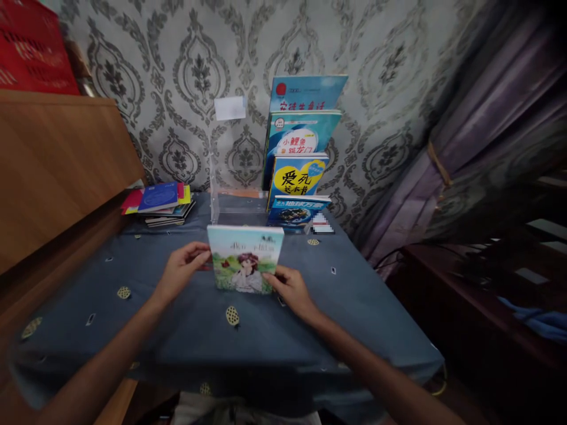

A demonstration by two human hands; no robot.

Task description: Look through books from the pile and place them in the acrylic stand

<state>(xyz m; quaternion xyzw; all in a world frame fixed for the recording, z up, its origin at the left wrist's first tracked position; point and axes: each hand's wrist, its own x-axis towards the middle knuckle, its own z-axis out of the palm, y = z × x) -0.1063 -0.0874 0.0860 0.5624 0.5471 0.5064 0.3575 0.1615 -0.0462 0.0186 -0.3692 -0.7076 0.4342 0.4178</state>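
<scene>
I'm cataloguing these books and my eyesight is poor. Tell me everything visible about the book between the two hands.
The book looks thin, with a glossy-looking cover: pale blue sky above, green meadow below, and a reddish-haired figure in pale clothing. Its dark title is too blurred to read. It is closed and nearly upright, cover towards the wearer, white top edge showing, before the clear rack. The right hand grips its lower right side, thumb in front; the left hand is at its left edge, contact unclear.
</scene>
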